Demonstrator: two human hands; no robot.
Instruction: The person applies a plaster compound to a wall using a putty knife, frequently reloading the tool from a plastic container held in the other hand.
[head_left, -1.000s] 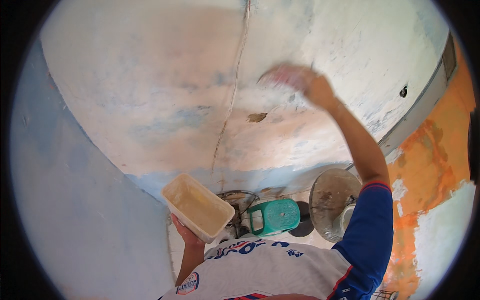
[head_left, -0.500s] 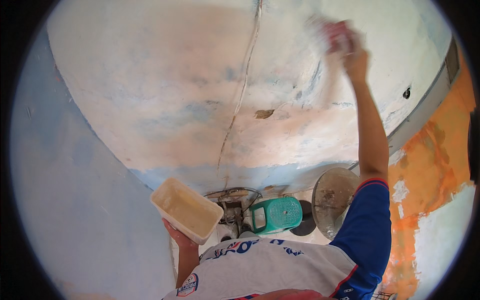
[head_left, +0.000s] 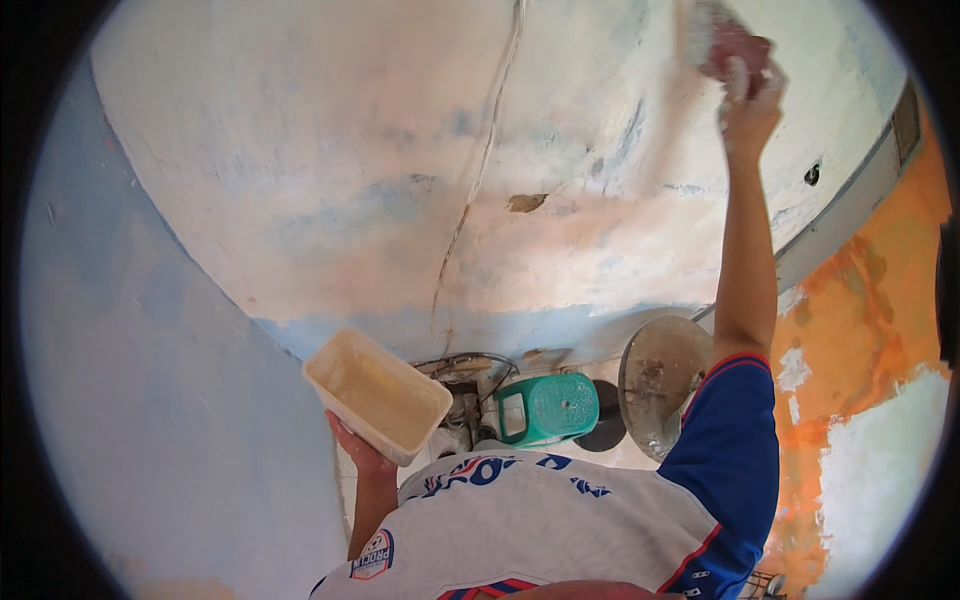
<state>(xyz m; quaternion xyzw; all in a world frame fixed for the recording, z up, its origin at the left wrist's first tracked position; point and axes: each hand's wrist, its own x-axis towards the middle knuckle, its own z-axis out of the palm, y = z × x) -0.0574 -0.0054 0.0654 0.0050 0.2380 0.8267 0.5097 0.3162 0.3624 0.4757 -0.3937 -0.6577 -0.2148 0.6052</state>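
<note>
My right hand [head_left: 752,105] is raised high against the pale wall, fingers closed round a wide brush [head_left: 738,52]. Its body is dark red and its pale fringe is at the wall; motion blurs it. Low on the left, my left hand [head_left: 360,447] supports a cream rectangular plastic tub [head_left: 375,395] from below and the side. The tub tilts a little, and a beige layer coats its inside. Most of that hand's fingers are hidden behind the tub.
The patchy wall [head_left: 380,130] has a vertical cable groove [head_left: 478,190] and a chipped hole [head_left: 527,203]. Below stand a green plastic stool [head_left: 560,408] and a round, stained tabletop [head_left: 655,375]. A blue-grey wall [head_left: 170,380] rises left, an orange peeling one [head_left: 850,340] right.
My right hand has moved up and to the right along the wall with the brush. The tub stays in my left hand, almost in the same place.
</note>
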